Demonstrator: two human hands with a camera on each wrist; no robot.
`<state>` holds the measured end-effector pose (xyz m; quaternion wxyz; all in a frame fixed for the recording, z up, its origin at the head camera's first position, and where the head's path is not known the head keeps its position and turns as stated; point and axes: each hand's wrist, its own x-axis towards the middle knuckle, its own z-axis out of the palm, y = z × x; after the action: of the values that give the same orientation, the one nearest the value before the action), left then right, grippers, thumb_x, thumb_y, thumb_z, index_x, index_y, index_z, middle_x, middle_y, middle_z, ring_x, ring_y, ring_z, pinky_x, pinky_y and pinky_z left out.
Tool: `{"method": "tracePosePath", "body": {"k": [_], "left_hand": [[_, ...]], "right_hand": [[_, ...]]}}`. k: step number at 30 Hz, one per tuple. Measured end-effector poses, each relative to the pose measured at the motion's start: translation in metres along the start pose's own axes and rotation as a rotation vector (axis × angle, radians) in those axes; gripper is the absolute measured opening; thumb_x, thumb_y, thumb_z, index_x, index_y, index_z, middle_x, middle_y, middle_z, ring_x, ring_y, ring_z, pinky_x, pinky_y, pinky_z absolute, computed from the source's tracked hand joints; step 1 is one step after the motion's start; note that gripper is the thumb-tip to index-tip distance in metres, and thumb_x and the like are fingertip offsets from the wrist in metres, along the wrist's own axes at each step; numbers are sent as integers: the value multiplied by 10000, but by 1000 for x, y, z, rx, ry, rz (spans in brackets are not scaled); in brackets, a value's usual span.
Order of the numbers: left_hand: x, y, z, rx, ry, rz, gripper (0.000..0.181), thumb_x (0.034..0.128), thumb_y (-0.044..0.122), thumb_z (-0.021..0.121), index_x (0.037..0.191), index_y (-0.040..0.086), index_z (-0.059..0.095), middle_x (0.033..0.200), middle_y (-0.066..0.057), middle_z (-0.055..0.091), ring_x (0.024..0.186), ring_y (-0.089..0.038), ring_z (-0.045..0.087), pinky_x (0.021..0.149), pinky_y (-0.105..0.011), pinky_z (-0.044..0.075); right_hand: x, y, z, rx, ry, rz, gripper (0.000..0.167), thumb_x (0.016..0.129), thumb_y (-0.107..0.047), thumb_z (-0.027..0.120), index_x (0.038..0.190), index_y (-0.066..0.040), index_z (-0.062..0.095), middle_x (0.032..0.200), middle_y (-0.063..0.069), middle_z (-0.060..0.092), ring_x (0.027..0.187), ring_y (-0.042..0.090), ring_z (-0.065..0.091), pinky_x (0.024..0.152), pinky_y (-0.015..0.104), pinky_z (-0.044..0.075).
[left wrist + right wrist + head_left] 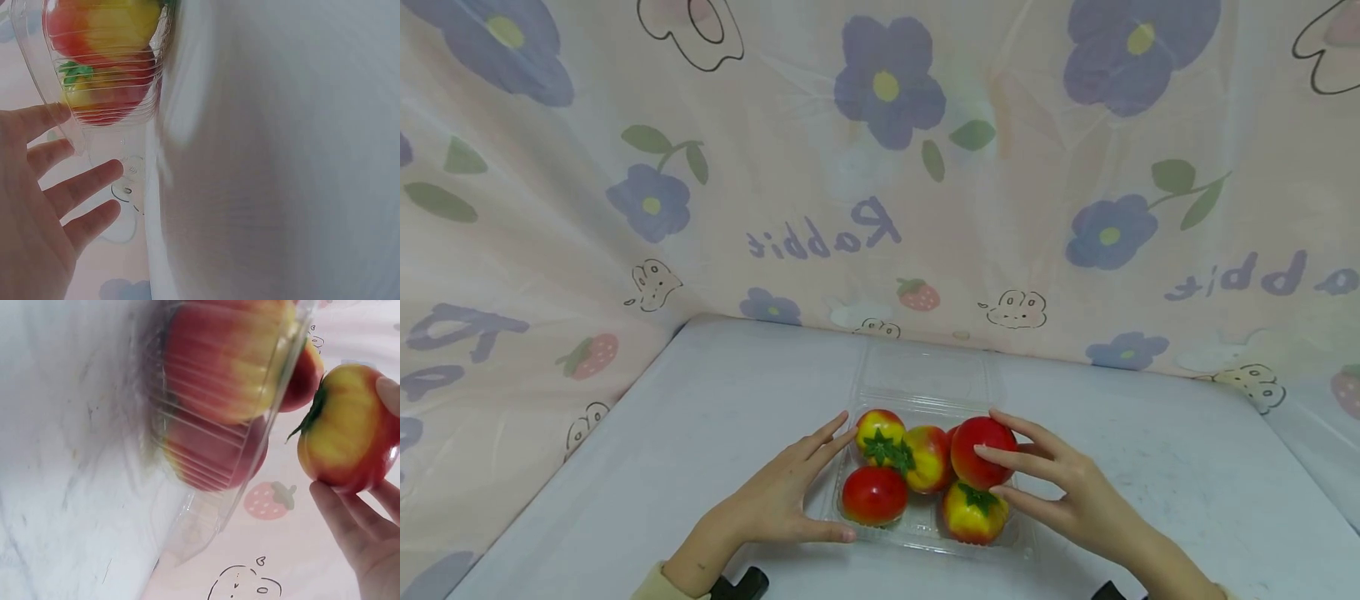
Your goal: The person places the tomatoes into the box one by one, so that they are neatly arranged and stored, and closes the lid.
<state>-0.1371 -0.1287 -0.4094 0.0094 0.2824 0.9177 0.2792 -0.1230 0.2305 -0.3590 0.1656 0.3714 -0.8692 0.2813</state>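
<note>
A clear plastic clamshell container [917, 535] sits on the table with several red and yellow tomatoes in it, some with green leafy tops. My right hand [1067, 492] pinches a tomato [982, 442] above the container's right side. In the right wrist view that tomato [350, 431] is off the container, its green top turned toward the container. My left hand [778, 496] is at the container's left side, fingers spread and holding nothing. In the left wrist view, fingertips of the left hand [37, 200] touch or nearly touch the clear rim [72, 134].
The container's lid [925, 375] lies folded back on the white table [737, 400], toward the far edge. A curtain [805, 167] with flowers and rabbits hangs behind and to the left. Dark objects [748, 583] show near both wrists at the bottom.
</note>
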Motion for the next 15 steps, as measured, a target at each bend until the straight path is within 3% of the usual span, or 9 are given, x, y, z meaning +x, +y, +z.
{"method": "tracePosePath", "body": {"k": [7,15], "left_hand": [[0,1,-1,-7,-9,-1,1020,677,746,655,1519,324,263,1617,93,117,1388,-296,362,1012,-614,400],[0,0,-1,-4,-7,5,1022,680,743,655,1521,317,261,1618,92,114,1393,-299,356,1015,-616,396]], "right_hand": [[1,-7,0,66,-44,-36,514,779,-150,792,1257,-266,641,1411,55,503,1172,147,560,779,200,553],[1,-12,3,166,-92,-83,468,809,-192,769,1256,-251,643,1390,64,526,1251,118,496,729,227,574]]}}
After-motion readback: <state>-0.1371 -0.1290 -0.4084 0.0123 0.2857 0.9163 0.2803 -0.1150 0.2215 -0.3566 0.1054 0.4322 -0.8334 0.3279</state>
